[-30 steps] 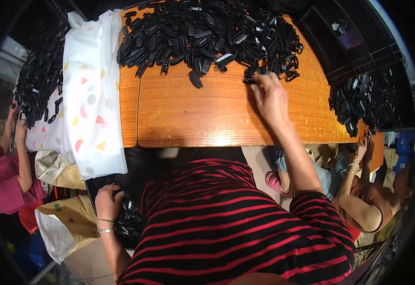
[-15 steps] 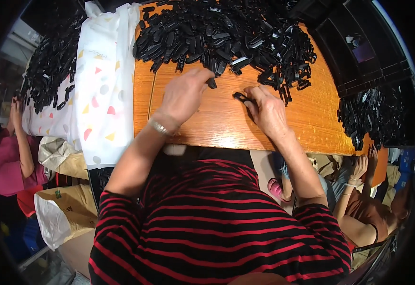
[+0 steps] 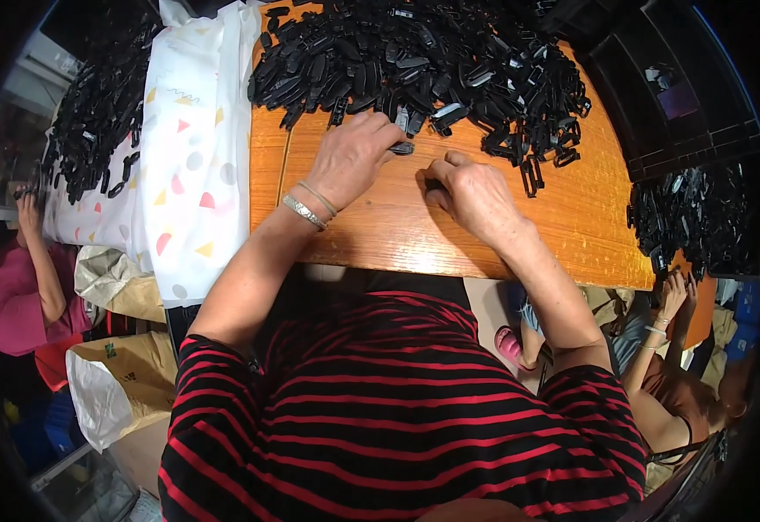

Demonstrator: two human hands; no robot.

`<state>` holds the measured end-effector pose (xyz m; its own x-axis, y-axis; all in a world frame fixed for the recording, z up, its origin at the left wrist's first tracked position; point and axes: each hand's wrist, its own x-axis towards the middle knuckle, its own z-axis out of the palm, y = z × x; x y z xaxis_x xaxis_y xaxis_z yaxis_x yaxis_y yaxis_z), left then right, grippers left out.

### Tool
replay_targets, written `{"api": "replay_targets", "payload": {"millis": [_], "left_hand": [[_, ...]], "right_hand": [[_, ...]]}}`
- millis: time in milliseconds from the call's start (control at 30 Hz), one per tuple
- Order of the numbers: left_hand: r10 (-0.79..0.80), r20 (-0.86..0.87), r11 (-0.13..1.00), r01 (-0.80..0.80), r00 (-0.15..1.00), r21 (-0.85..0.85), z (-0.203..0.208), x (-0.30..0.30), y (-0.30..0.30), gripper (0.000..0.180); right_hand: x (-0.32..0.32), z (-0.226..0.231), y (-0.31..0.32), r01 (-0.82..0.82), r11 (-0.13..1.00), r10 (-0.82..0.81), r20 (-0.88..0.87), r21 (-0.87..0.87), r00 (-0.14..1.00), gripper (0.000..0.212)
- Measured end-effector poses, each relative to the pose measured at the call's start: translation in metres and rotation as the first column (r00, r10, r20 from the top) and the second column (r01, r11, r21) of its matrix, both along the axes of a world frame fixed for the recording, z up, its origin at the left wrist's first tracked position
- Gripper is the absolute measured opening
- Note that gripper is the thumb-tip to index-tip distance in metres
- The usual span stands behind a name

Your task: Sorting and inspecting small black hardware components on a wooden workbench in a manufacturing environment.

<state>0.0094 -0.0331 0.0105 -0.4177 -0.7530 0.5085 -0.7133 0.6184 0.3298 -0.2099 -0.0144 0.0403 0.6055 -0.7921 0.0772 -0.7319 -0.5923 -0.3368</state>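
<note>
A large heap of small black plastic pieces point(image 3: 371, 70), elongated and some with open slots like clips, lies on the far part of the wooden table point(image 3: 380, 226). Just short of the heap's near edge, my left hand point(image 3: 352, 155) pinches a black plastic piece point(image 3: 403, 149) that sticks out past its fingertips. My right hand point(image 3: 477, 193) is closed to the right of it, a little nearer to me. A dark bit of another black piece point(image 3: 434, 184) shows between its thumb and fingers, mostly hidden. The two hands are apart.
A white cloth with coloured shapes point(image 3: 193, 165) covers the table's left side, with another black heap point(image 3: 93, 130) beyond. A co-worker in pink point(image 3: 32, 296) sits left, another in brown point(image 3: 671, 391) right by a third heap point(image 3: 693, 213). Paper sacks point(image 3: 128, 378) stand below left.
My left hand has shifted slightly right, and its piece now points sideways instead of down. The right hand has turned and curled more, hiding most of its piece.
</note>
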Motion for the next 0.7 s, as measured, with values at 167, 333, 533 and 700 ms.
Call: {"api": "replay_targets", "payload": {"millis": [167, 333, 533, 700], "left_hand": [[-0.006, -0.147, 0.996, 0.019, 0.989, 0.087, 0.001, 0.002, 0.009, 0.021], [0.203, -0.827, 0.694, 0.520, 0.524, 0.499, 0.001, 0.000, 0.021, 0.022], [0.397, -0.807, 0.472, 0.657, 0.437, 0.588, 0.012, 0.000, 0.037, 0.027], [0.425, -0.824, 0.469, 0.688, 0.375, 0.555, 0.007, 0.001, 0.043, 0.032]], "right_hand": [[-0.001, 0.005, -0.001, 0.001, 0.999, 0.018, 0.373, -0.050, 0.928, 0.019], [0.012, -0.001, -0.002, 0.169, 0.985, -0.154, 0.579, 0.028, 0.801, 0.013], [0.031, -0.007, -0.001, 0.182, 0.968, -0.243, 0.827, 0.173, 0.508, 0.018], [0.034, -0.015, 0.010, 0.199, 0.957, 0.012, 0.714, -0.211, 0.700, 0.023]]}}
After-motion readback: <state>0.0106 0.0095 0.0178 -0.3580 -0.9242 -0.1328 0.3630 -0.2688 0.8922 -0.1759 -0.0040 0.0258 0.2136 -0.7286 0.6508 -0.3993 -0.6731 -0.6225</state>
